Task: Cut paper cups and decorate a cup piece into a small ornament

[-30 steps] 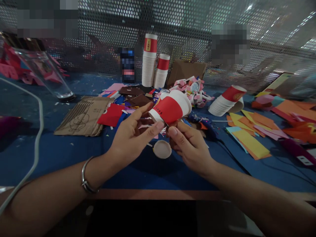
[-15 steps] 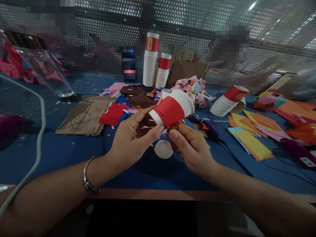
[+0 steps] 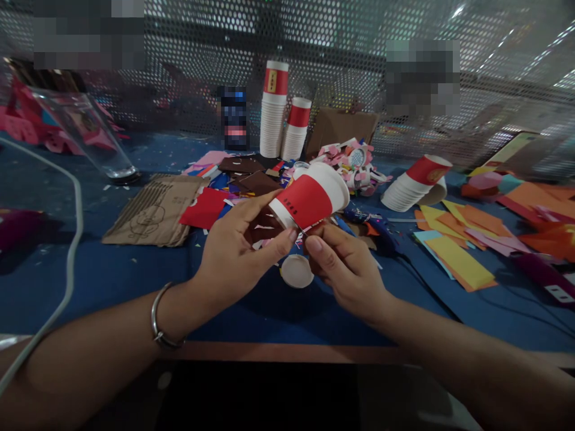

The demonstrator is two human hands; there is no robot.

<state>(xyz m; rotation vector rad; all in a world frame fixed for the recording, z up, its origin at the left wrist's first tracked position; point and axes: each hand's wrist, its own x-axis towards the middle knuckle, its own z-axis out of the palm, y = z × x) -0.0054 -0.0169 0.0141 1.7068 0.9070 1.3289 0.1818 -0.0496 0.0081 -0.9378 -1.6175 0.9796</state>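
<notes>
A red and white paper cup [image 3: 307,199] lies tilted on its side in the air, its rim toward the upper right and its base toward my left hand. My left hand [image 3: 238,248] grips it near the base, with the thumb along the lower edge. Pinched in my right hand [image 3: 348,263] is a thin, dark metal blade [image 3: 300,230], set against the cup's underside; its handle is hidden by the fingers. Below the cup, a round whitish paper disc [image 3: 297,272] rests on the blue table [image 3: 251,320].
Two tall stacks of paper cups [image 3: 274,123] stand at the back, with a leaning cup stack [image 3: 411,187] to the right. Paper scraps [image 3: 242,173] lie behind my hands. A glue gun [image 3: 375,224], coloured paper [image 3: 462,257], flattened cardboard [image 3: 153,209] and a glass bottle [image 3: 90,129] surround the work.
The cup has turned slightly and shifted a little to the left. Both hands keep nearly the same place and hold.
</notes>
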